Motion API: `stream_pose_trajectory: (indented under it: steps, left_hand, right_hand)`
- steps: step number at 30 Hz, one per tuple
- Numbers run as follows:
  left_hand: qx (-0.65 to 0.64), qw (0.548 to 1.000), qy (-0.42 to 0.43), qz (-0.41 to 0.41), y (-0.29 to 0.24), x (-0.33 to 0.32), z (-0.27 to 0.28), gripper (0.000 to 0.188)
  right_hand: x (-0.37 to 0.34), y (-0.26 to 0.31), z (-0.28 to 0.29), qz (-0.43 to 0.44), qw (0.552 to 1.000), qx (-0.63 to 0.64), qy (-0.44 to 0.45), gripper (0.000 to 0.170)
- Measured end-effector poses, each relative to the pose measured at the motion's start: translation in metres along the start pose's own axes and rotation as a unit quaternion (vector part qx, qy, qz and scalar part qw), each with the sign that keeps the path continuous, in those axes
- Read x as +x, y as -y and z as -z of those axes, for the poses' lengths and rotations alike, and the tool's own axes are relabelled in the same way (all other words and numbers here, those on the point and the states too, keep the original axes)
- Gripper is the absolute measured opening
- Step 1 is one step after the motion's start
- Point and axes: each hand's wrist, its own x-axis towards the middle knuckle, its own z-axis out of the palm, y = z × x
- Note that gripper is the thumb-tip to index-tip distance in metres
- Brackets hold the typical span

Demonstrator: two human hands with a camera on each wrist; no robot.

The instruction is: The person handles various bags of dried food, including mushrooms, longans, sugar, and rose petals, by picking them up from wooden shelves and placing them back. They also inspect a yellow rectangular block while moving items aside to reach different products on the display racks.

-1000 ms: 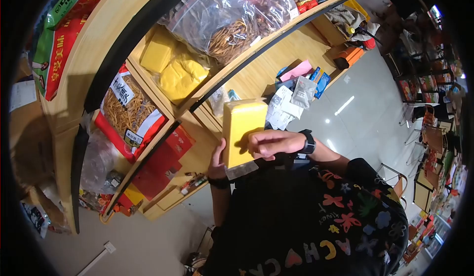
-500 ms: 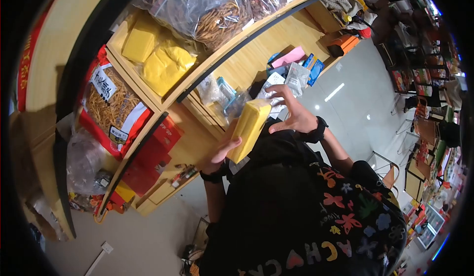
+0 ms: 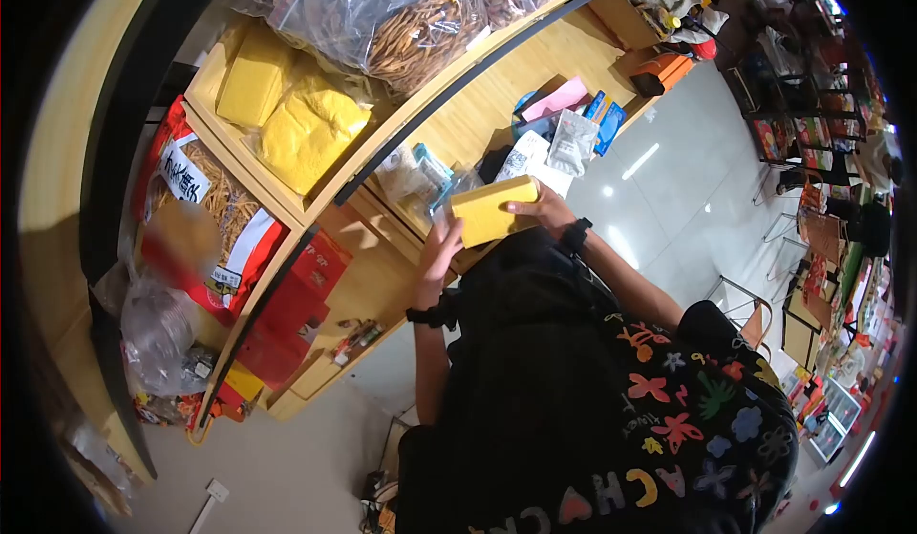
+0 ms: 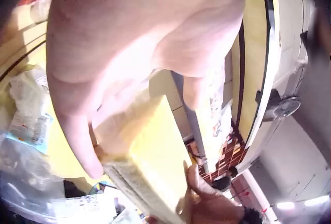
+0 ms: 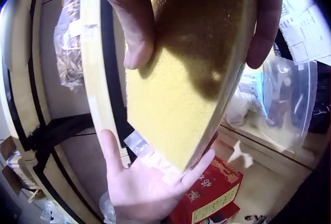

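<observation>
Between the left hand (image 3: 437, 252) and right hand (image 3: 549, 211) of a person in a black top printed with coloured flowers (image 3: 611, 419) is a yellow rectangular block (image 3: 495, 211). The right hand grasps one end, thumb on the broad face and fingers round the edge; the left hand's fingers are spread, relaxed, at the opposite end. Nearby, white printed papers (image 3: 525, 157) lie on a pale wooden shelf (image 3: 497, 104), while a crumpled yellow packet (image 3: 313, 133) sits in a wooden compartment (image 3: 212, 75)
</observation>
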Motion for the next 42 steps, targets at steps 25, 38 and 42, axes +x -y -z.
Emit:
stream_pose_trajectory:
  steps: [25, 38, 42]
  left_hand:
    - [0.571, 0.784, -0.23, -0.081, 0.018, 0.19, 0.02, 0.027]
    - [0.617, 0.763, -0.189, -0.026, 0.029, 0.222, 0.027, 0.025]
    - [0.599, 0.778, -0.187, -0.031, 0.026, 0.226, 0.026, 0.023]
  right_hand:
    - [0.206, -0.077, 0.089, -0.015, 0.875, -0.451, -0.174, 0.058]
    - [0.214, -0.105, 0.113, -0.107, 0.921, -0.329, -0.181, 0.075]
    - [0.227, -0.133, 0.121, 0.022, 0.924, -0.302, -0.234, 0.069]
